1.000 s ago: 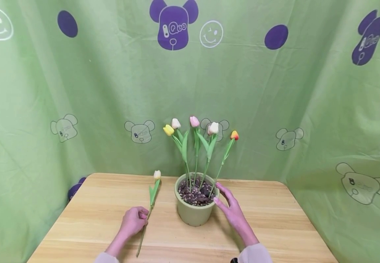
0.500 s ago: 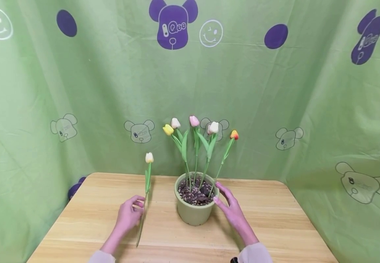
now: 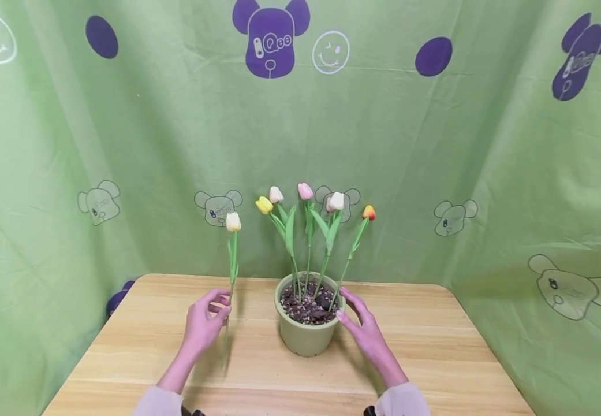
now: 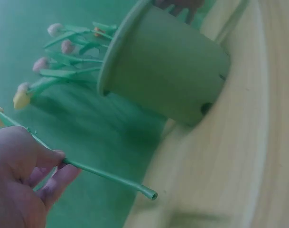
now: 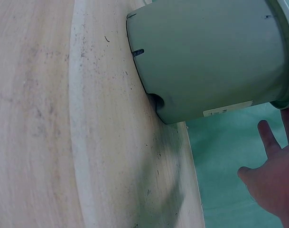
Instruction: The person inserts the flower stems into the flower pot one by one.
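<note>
My left hand [image 3: 202,323] pinches the thin stem of a cream-white tulip [image 3: 233,222] between thumb and fingers, left of the pot. The tulip stands nearly upright; in the left wrist view its bare stem [image 4: 106,176] sticks out past the fingertips, ending in a free cut tip. A light green pot [image 3: 304,340] full of dark, speckled soil [image 3: 308,314] stands on the table. Several tulips rise from it, among them a yellow one [image 3: 264,205], a pink one [image 3: 305,191] and an orange-red one [image 3: 369,212]. My right hand [image 3: 366,332], fingers spread, touches the pot's right rim.
The wooden table [image 3: 425,358] ends at a green curtain [image 3: 383,127] with bear and smiley prints, which surrounds it at the back and sides. Small dark specks lie on the tabletop beside the pot in the right wrist view.
My left hand has raised the cream-white tulip and moved it slightly away from me; the flower turned from leaning right to nearly upright. My right hand stays at the pot's rim.
</note>
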The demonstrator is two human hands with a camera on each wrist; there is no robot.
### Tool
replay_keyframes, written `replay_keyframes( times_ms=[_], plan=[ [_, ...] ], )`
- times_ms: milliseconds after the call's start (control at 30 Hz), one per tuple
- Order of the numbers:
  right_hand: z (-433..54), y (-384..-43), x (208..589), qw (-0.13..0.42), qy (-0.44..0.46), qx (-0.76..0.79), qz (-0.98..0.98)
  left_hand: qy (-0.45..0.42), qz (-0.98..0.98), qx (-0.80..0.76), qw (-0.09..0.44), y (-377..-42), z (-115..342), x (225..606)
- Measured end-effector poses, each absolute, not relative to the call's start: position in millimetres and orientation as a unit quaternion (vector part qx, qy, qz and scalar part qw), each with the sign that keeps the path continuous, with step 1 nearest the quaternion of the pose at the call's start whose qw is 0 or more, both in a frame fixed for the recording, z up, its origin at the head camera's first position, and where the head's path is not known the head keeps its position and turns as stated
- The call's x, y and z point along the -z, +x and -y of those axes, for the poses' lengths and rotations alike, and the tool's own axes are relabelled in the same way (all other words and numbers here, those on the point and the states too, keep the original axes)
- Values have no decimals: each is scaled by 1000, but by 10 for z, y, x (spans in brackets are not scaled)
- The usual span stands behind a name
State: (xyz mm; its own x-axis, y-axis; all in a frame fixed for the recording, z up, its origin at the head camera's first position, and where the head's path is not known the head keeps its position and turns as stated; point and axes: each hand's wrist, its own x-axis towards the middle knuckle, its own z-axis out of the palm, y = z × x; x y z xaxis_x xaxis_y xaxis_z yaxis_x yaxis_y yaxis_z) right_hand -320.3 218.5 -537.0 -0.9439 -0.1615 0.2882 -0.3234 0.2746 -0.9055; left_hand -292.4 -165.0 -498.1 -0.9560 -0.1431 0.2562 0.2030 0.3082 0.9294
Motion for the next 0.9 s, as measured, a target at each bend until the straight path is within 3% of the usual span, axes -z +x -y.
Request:
replay_keyframes(
  times_ms=[900],
  plan=[
    [-2177, -3216, 5377, 75, 156, -587, 791, -148, 739, 633, 177, -3010, 849, 4287]
  ],
)
